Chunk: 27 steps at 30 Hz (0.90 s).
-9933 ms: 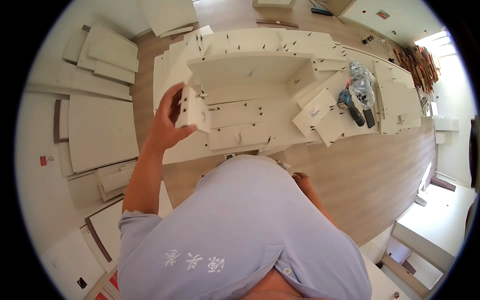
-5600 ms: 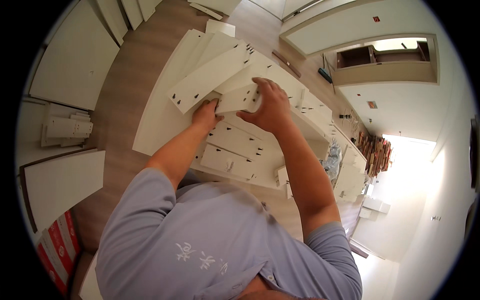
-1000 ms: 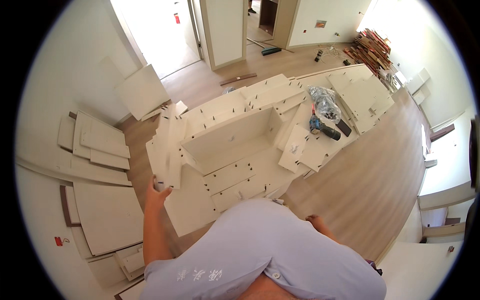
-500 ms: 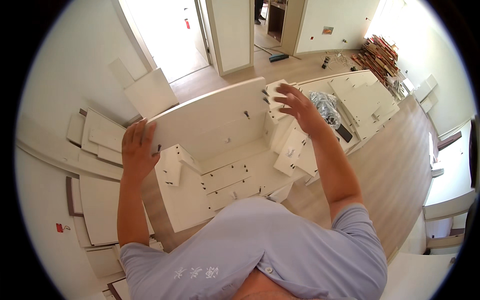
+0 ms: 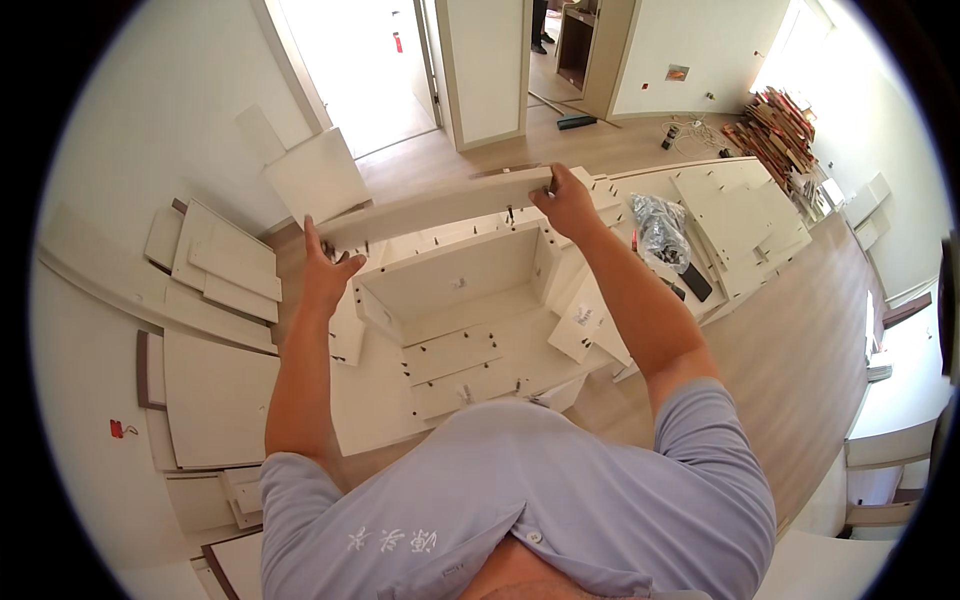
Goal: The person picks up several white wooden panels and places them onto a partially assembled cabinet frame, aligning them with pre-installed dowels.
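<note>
A long white panel (image 5: 440, 205) is tilted above the far side of an open white cabinet frame (image 5: 450, 290), its narrow face toward me. My right hand (image 5: 572, 208) is closed on the panel's right end, thumb in front. My left hand (image 5: 328, 275) is at the left end, which passes between its thumb and raised index finger; its other fingers are partly hidden. Dark connector bolts (image 5: 510, 215) stick out below the panel near both ends. The frame stands on a white board (image 5: 370, 405), with a smaller white board (image 5: 452, 357) studded with dark fittings in front.
At right, a plastic bag of hardware (image 5: 660, 230) and a black phone-like object (image 5: 694, 283) lie among stacked white panels (image 5: 735, 205). More panels (image 5: 215, 255) lean on the left wall. Scrap wood strips (image 5: 775, 130) are heaped at the far right. A person's legs (image 5: 540, 25) show in the doorway.
The panel has tipped so its narrow face shows, uncovering the frame's far edge. My right hand has gone from spread in the air to holding the right end. My left hand has turned.
</note>
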{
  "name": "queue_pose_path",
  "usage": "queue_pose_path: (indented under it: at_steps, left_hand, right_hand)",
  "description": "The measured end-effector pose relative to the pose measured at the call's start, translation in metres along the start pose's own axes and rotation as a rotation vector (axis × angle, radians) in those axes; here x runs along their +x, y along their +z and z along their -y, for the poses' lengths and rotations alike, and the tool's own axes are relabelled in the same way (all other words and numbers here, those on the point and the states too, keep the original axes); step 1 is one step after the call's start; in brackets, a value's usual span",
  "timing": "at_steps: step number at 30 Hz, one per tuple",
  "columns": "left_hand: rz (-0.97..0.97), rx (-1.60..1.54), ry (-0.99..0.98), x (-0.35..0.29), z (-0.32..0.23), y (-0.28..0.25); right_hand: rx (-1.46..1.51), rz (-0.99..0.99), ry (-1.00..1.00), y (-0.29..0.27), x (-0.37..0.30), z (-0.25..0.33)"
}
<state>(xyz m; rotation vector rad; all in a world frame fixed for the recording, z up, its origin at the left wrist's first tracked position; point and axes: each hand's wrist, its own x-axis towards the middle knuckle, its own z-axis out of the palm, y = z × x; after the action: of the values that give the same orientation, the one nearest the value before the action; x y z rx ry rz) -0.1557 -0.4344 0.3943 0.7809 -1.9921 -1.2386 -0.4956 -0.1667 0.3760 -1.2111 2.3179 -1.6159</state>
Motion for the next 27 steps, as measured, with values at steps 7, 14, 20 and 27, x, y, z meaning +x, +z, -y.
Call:
queue_pose_path:
  at_steps: [7, 14, 20, 27]
  left_hand:
    - [0.049, -0.3, -0.023, 0.008, 0.065, 0.011]
    - [0.106, -0.327, -0.012, 0.007, 0.075, -0.003]
    - [0.136, -0.357, 0.023, -0.017, 0.043, -0.01]
    - [0.253, -0.3, 0.035, -0.048, 0.068, -0.027]
  right_hand:
    - [-0.13, 0.02, 0.094, 0.016, -0.005, -0.03]
    - [0.103, -0.005, 0.085, 0.031, -0.014, -0.041]
    - [0.291, 0.028, 0.086, 0.024, -0.021, -0.078]
    - [-0.039, 0.233, -0.116, -0.004, -0.031, -0.06]
